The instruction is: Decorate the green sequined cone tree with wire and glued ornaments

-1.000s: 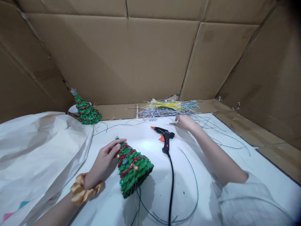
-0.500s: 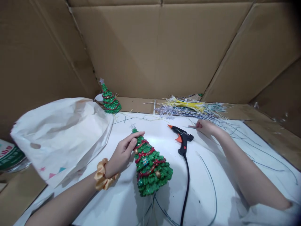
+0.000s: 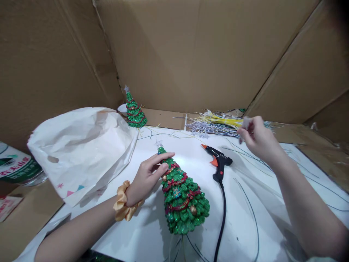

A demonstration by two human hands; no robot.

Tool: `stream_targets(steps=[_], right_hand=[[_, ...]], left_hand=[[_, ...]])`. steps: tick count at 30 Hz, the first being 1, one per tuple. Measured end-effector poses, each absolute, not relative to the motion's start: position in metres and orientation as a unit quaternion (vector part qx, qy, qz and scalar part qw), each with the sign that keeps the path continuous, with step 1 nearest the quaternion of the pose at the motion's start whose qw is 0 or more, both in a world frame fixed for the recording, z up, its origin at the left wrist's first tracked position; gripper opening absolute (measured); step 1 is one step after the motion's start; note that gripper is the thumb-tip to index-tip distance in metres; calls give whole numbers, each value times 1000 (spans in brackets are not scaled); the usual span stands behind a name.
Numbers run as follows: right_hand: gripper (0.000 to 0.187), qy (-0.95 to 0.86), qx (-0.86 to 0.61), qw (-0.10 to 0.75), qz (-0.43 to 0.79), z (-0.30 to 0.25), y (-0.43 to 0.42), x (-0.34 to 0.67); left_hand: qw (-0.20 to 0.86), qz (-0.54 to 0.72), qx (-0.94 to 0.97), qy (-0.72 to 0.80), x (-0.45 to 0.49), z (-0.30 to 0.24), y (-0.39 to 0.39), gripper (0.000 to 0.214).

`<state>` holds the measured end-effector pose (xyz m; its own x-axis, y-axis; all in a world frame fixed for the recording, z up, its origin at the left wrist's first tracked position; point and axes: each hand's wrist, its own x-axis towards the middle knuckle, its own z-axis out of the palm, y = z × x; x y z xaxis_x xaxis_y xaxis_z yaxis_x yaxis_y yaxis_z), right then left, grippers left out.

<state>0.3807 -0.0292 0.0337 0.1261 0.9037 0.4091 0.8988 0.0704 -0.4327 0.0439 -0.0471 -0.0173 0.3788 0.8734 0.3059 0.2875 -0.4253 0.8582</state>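
HEAD CAM | I'm seeing from the wearer's head, facing forward and down | close range: white tabletop point(image 3: 191, 154) fills the lower frame, green glittered cone-shaped Christmas tree point(image 3: 184, 203) near centre, within arm's reach | brown cardboard wall point(image 3: 177, 54) closes the back | top-right corner dark, possibly lens edge

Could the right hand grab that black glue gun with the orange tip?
Probably yes. The black plastic glue gun lies uncovered on the white table, below the right hand, with nothing between them. But it pinches a small pale piece, so gripping may be awkward.
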Motion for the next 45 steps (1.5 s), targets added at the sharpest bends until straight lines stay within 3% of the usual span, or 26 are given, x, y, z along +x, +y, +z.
stream_targets(steps=[2, 5, 13, 23, 30, 36, 40, 45], right_hand=[[7, -701, -530, 464, 107, 49, -48, 350], [7, -719, -406, 531, 189, 60, -76, 312], [24, -796, -306, 464, 242, 52, -95, 282], [26, -810, -299, 423, 275, 51, -96, 269], [17, -853, -293, 356, 246, 73, -87, 260], [12, -909, -290, 257, 150, 99, -76, 239], [14, -919, -247, 265, 154, 90, -80, 239], [15, -893, -201, 370, 161, 53, -87, 246]], left_hand=[[347, 400, 752, 392, 43, -17, -49, 30], [315, 395, 765, 399, 41, -19, -51, 30], [265, 384, 785, 408, 41, -19, -55, 30], [218, 405, 799, 387, 42, -15, -61, 29], [220, 405, 795, 394, 44, -12, -65, 29], [300, 415, 752, 415, 47, -21, -65, 31], [357, 425, 720, 416, 50, -23, -64, 38], [368, 430, 708, 422, 52, -21, -64, 38]])
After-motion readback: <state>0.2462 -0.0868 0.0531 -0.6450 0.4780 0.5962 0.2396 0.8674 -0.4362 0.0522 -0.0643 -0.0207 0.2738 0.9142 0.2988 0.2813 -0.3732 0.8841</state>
